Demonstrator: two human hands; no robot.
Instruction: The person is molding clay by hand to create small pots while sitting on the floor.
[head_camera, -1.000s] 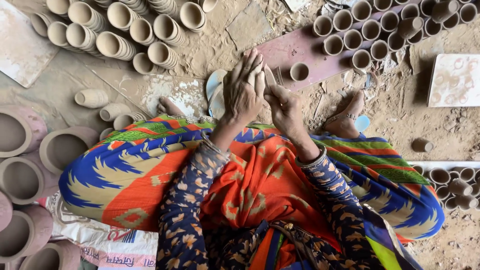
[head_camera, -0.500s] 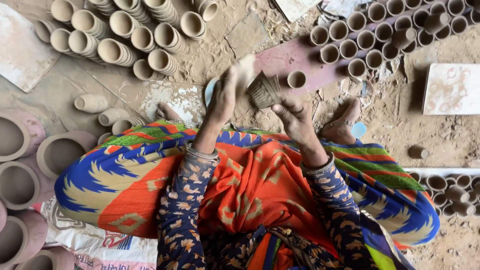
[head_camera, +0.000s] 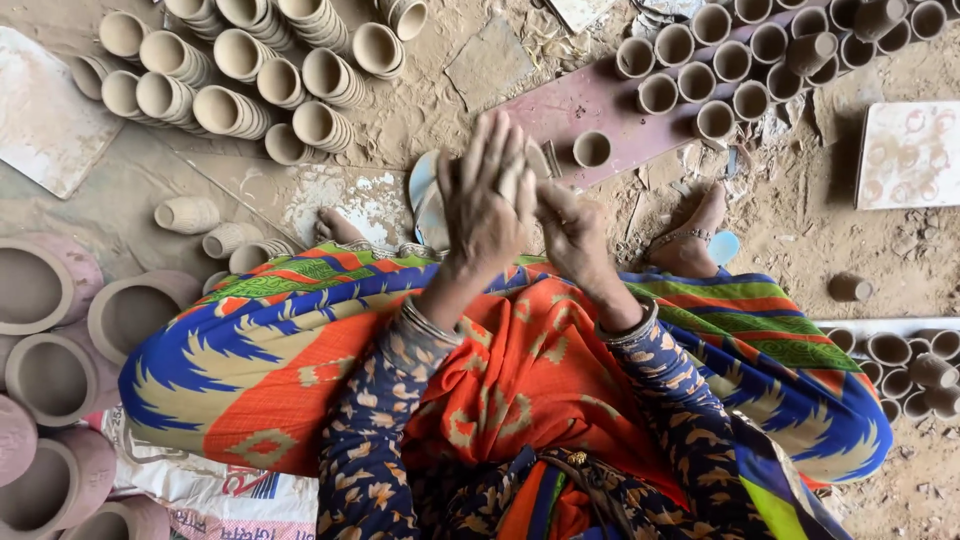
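Left hand (head_camera: 485, 195), fingers flat, and right hand (head_camera: 570, 235) press a mostly hidden clay piece (head_camera: 513, 180) between them; 1 white printed sack (head_camera: 215, 490), cut off, lies lower left.

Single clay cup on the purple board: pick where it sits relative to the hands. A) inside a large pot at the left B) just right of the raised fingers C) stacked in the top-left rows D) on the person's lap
B: the single clay cup stands upright on the purple board, just right of the left hand.
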